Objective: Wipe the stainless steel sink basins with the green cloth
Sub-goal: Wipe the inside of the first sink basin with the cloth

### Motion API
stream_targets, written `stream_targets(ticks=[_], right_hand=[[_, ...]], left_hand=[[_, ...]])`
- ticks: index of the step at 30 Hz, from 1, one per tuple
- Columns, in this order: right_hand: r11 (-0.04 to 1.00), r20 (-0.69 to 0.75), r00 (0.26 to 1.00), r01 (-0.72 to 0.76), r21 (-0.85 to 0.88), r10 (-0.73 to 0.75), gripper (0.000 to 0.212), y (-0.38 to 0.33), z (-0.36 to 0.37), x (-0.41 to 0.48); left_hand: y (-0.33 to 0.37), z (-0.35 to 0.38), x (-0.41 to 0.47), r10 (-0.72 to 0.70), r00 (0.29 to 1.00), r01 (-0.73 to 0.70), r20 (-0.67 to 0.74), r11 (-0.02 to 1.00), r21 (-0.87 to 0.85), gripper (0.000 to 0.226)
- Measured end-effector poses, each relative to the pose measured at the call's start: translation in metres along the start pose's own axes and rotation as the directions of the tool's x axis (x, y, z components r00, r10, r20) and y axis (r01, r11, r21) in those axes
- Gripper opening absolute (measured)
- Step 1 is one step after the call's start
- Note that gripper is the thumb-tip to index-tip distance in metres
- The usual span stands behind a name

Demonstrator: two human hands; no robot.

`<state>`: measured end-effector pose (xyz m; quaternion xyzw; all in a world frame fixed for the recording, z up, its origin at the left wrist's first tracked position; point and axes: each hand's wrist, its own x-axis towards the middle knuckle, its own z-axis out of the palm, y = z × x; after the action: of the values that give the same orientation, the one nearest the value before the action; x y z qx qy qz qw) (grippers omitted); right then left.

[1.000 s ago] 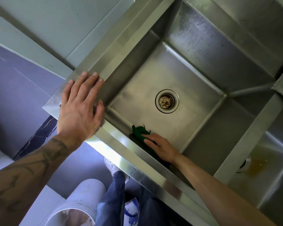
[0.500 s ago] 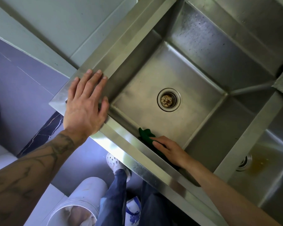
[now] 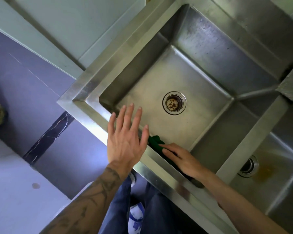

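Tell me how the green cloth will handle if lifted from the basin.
Probably floppy: the green cloth lies bunched in folds under the right hand. Likely light, being small. It may slide easily on the smooth steel basin.

Crumpled green cloth (image 3: 155, 141) on basin floor (image 3: 184, 132) against near wall

green cloth (image 3: 155, 141) mostly hidden under right hand (image 3: 181, 159), second basin (image 3: 287, 188) cut off at right edge
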<state>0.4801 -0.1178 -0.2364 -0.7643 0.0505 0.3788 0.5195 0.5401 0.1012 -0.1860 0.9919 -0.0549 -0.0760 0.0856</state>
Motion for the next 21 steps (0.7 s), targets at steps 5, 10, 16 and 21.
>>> stream_targets(ticks=[5, 10, 16, 21], right_hand=[[0.998, -0.006, 0.998, -0.062, -0.012, 0.062, 0.026, 0.009, 0.001, 0.01], [0.984, 0.023, 0.991, -0.127, -0.125, 0.131, 0.037, 0.016, 0.004, 0.023], [0.996, -0.03, 0.999, -0.017, -0.086, 0.014, 0.033, 0.01, -0.003, -0.02], [0.973, 0.046, 0.982, -0.176, -0.153, 0.184, 0.037, 0.019, 0.004, 0.021]], left_hand=[[-0.001, 0.002, 0.001, -0.031, 1.0, 0.031, -0.001, 0.999, 0.019, 0.06], [0.001, 0.0, 0.001, -0.038, 0.999, 0.038, -0.009, 0.999, 0.023, 0.059], [0.0, 0.001, 0.002, -0.046, 0.999, 0.047, -0.009, 0.999, 0.009, 0.059], [0.0, 0.002, 0.001, -0.042, 0.999, 0.042, -0.022, 0.999, 0.003, 0.058]])
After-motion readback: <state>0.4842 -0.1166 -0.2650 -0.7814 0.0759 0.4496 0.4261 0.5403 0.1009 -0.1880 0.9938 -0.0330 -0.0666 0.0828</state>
